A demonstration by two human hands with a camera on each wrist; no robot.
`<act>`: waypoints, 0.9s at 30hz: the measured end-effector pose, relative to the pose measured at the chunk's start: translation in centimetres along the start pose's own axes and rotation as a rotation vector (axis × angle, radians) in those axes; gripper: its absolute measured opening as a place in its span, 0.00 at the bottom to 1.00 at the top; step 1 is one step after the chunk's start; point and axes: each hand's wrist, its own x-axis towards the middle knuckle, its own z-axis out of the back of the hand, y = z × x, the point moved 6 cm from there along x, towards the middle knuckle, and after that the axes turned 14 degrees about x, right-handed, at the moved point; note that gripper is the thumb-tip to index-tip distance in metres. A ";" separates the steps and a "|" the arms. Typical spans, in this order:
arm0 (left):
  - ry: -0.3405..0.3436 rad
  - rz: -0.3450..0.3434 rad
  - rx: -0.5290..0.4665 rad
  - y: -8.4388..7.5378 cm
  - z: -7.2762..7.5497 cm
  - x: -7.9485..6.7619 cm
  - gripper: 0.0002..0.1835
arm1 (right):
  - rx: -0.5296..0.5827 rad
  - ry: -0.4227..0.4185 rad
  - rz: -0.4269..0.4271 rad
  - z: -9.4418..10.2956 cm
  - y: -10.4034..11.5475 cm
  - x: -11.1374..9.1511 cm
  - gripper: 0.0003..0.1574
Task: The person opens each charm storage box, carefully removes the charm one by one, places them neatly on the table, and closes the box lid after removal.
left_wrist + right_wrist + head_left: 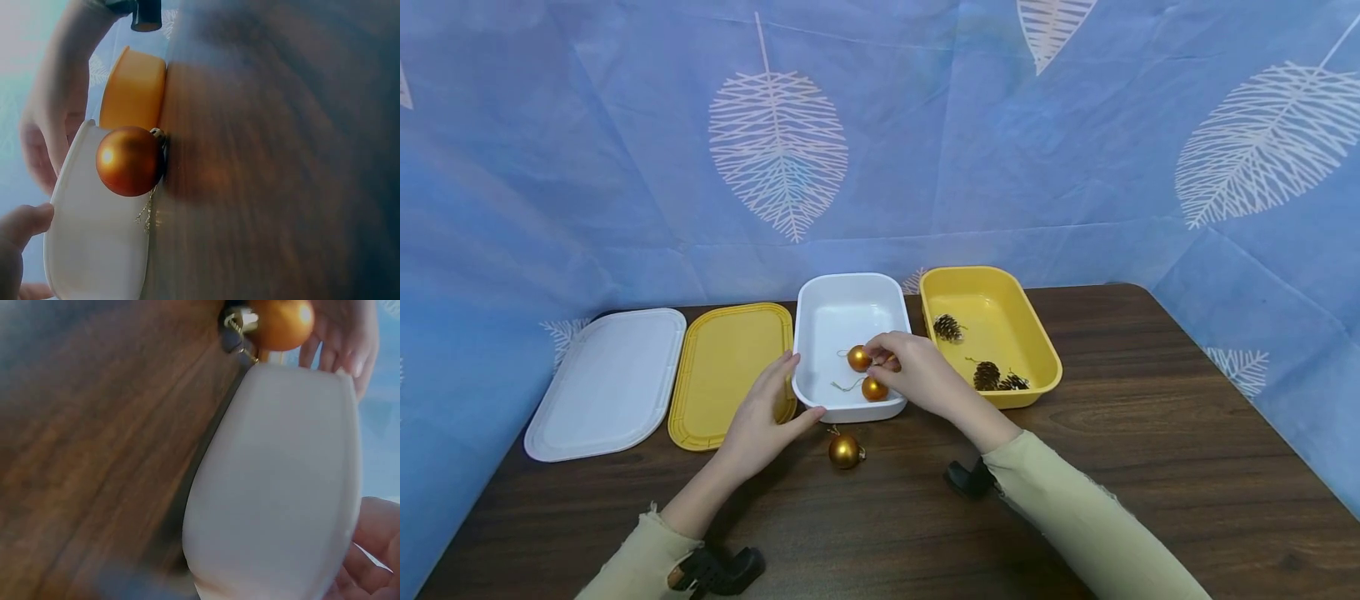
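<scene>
The white bin stands on the table. My left hand spreads along its near left corner, thumb at the front rim and fingers fairly straight along the left side. My right hand reaches over the front right rim with curled fingers. Its thumb and index fingertip pinch a gold bauble inside the bin. Just below those fingers lies a second bauble with a thin cord. A third gold bauble rests on the table before the bin. The bin's wall hides the right fingertips in the right wrist view.
Right of the white bin stands a yellow bin with several pine cones inside. To the left lie a yellow tray and a white tray, both flat on the dark wooden table. A blue leaf-patterned cloth hangs behind.
</scene>
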 end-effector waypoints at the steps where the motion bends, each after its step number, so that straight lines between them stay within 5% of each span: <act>1: 0.000 -0.001 -0.001 0.0 0.0 0.0 0.47 | 0.002 0.005 -0.011 -0.1 -0.2 0.3 0.13; 20: 0.038 -0.001 -0.015 0.1 -0.3 0.2 0.52 | -0.106 0.159 -0.196 -2.6 -2.1 4.2 0.30; 27: 0.041 -0.012 -0.004 0.1 -0.5 0.2 0.52 | -0.205 0.192 -0.176 -3.4 -2.2 4.1 0.28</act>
